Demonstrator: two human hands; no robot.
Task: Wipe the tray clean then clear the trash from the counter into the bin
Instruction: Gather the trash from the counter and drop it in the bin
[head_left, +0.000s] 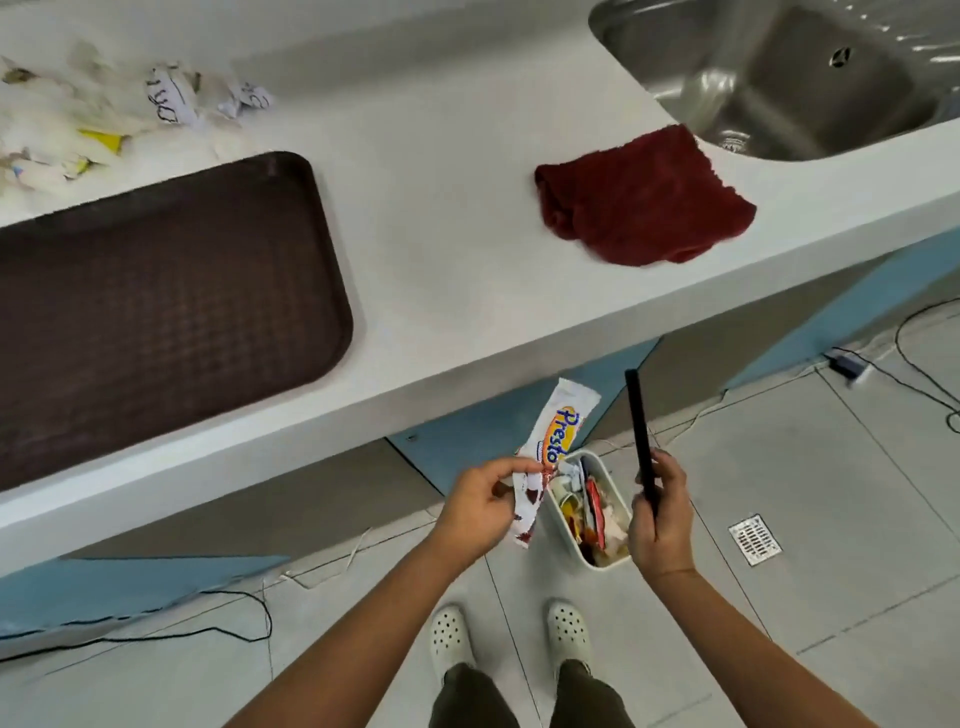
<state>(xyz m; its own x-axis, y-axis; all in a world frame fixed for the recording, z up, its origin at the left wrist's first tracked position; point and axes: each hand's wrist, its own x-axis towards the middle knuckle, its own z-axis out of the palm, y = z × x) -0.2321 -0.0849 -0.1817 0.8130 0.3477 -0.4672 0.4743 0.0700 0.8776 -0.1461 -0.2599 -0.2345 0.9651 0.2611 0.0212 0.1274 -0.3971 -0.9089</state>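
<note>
Left hand (475, 501) pinches the lower end of a Presto wrapper (545, 452), its long axis pointing up and far-right, just left of the white bin (618, 499) on the floor. Right hand (662, 512) grips a black stick (641, 436) upright, right of the bin. Tray (171, 291) lies on the bench (441, 260).

Brown tray (156, 291) bare on counter (441, 270); crumpled trash (104, 119) behind; white bin (613, 499) on floor, full.

My tray (156, 312) is dark brown with a waffle texture, the cloth (644, 197) deep red, the counter (441, 208) white, the wrapper (556, 436) white, orange and blue.
</note>
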